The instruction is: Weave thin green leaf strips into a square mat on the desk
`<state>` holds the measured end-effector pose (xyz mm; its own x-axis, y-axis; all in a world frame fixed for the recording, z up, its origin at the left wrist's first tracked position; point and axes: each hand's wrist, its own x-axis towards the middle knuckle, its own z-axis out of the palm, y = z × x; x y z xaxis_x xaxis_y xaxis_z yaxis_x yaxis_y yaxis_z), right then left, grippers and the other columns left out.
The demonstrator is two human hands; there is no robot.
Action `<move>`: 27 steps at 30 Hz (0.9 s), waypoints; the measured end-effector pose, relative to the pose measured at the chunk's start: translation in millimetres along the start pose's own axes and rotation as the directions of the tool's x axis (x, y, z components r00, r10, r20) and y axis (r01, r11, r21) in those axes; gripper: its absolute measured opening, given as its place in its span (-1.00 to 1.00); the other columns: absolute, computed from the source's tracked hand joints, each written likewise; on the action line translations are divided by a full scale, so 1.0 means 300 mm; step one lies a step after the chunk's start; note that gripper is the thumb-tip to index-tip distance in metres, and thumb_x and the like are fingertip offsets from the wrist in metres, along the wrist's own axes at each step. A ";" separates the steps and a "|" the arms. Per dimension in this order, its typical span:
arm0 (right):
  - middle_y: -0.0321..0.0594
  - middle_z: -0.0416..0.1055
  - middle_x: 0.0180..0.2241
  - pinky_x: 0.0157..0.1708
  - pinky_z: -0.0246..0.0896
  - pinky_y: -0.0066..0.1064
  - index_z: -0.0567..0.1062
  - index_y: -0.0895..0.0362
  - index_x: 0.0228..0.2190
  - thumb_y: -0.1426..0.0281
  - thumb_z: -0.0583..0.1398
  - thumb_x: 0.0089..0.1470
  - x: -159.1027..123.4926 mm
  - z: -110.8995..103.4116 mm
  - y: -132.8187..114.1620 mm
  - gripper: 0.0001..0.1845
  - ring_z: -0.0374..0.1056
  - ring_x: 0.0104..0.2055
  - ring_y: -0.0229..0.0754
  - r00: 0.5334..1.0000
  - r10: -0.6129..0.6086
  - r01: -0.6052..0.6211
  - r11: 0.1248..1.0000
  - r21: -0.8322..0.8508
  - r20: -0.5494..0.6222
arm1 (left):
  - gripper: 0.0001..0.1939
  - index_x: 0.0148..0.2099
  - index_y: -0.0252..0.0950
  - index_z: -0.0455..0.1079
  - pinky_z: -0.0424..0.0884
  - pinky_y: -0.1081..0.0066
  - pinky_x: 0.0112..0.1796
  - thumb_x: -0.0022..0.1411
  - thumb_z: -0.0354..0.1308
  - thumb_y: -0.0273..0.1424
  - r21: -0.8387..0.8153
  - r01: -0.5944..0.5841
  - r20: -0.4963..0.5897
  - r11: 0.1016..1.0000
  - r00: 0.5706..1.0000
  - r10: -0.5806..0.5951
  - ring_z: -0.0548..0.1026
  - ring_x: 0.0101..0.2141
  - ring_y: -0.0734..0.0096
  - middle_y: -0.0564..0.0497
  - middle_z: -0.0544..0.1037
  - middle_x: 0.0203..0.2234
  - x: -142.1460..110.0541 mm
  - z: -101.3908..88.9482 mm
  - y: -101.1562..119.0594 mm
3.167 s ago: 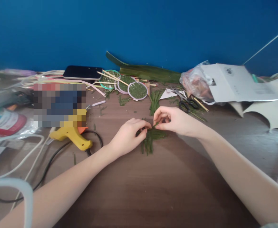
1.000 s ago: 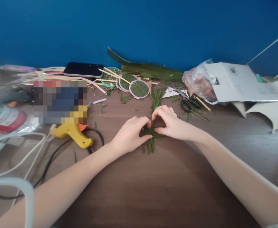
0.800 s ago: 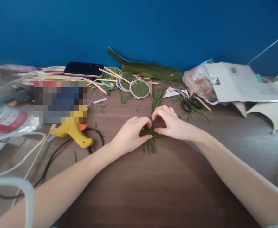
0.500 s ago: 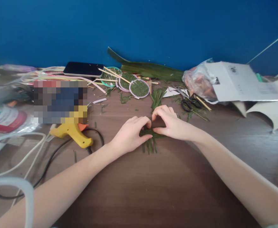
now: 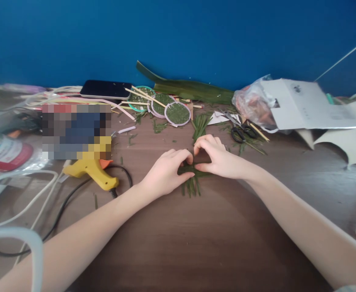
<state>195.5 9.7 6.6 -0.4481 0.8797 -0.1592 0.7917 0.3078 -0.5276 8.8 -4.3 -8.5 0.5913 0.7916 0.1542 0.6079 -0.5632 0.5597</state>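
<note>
Behind a dark wood-toned table [image 5: 196, 243], we face a plain blue wall [image 5: 178, 40]. What has just changed is the finger pose: we now see the left hand [image 5: 167, 172] and the right hand [image 5: 216, 158] with thumb and forefinger parted, bowed around the crossed green strips [image 5: 191, 185]. No strip shows pinched in either hand, though we cannot tell how firmly the fingertips press. We judge that the strips are being steadied flat rather than lifted.

These strips lie on the table between and beneath our fingers, their near ends splayed toward us. A fan of strips [image 5: 199, 126] spreads just beyond the right forefinger; our fingers hide whether it joins the crossed ones.

Against the earliest frame, where our fingertips pinch close together over the strips, the gaps inside both hands are wider and the near ends look a little more spread. Over the last second we find hardly any hand movement. The round green discs [image 5: 178, 114], the black-handled scissors [image 5: 240, 133] and the yellow glue gun [image 5: 94, 172] stay in place, apart from a slight shift of our view.
</note>
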 end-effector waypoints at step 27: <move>-0.19 0.13 -0.13 -0.04 -0.01 -0.13 0.20 0.06 -0.32 0.33 0.18 -0.17 -0.017 -0.028 -0.011 -0.67 0.03 -0.04 -0.05 0.997 -0.019 0.020 1.000 -0.014 0.079 | -0.76 -0.26 -0.27 0.22 0.30 0.38 -0.26 -0.05 0.12 -0.51 -0.053 0.019 0.057 0.998 0.998 -0.016 0.36 -0.32 0.41 0.06 0.40 -0.38 0.004 -0.020 0.013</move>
<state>198.8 7.3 16.2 -0.4942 0.8424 -0.2148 0.7884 0.3301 -0.5192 8.5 -4.2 -1.3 0.6110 0.7855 0.0986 0.5901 -0.5349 0.6047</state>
